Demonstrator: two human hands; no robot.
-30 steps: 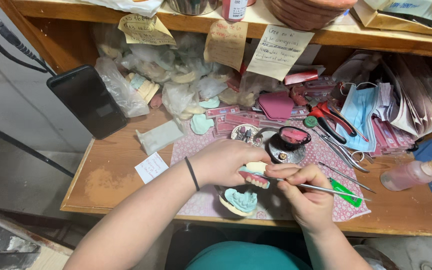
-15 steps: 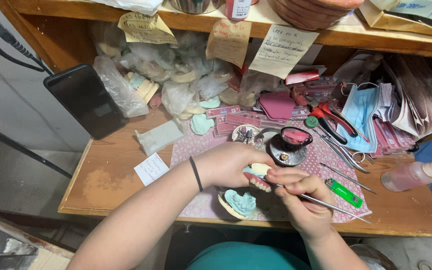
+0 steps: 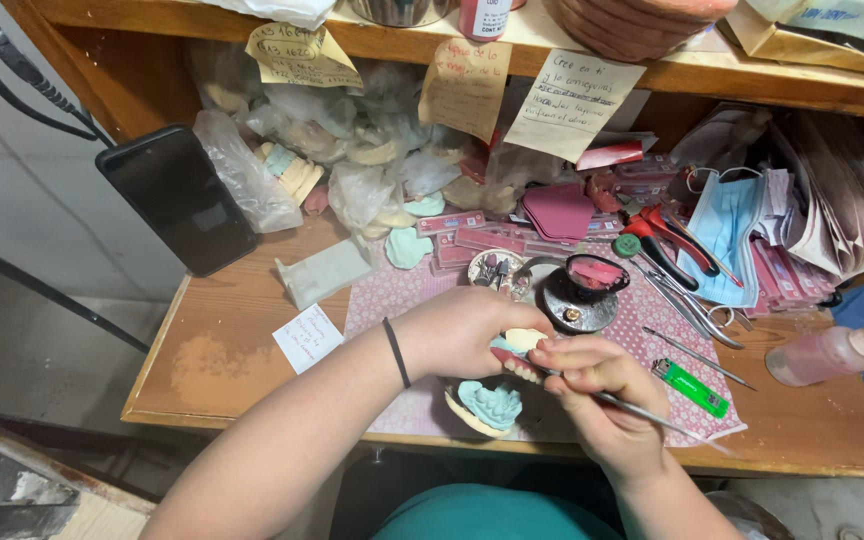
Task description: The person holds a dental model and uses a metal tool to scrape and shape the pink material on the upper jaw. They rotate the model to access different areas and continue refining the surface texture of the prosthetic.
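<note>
My left hand point(image 3: 467, 332) grips a small denture piece point(image 3: 522, 352) with pink wax and a row of pale teeth, held over the pink patterned mat point(image 3: 392, 300). My right hand point(image 3: 602, 395) pinches a thin metal wax tool point(image 3: 642, 412) like a pen, its tip against the teeth. Just below my hands a pale green dental cast point(image 3: 487, 405) lies on the mat near the desk's front edge. A black band sits on my left wrist.
A round metal dish with pink wax point(image 3: 582, 290), a green lighter point(image 3: 690, 388), red-handled pliers point(image 3: 657, 240), a blue face mask point(image 3: 727, 235), a pink liquid bottle point(image 3: 822, 352), a black phone point(image 3: 177, 200), bagged casts point(image 3: 352, 170) and paper notes crowd the wooden desk point(image 3: 222, 360).
My hands have drawn slightly closer together over the denture piece, and the tool's tip has shifted a little along the teeth. Nothing else has moved.
</note>
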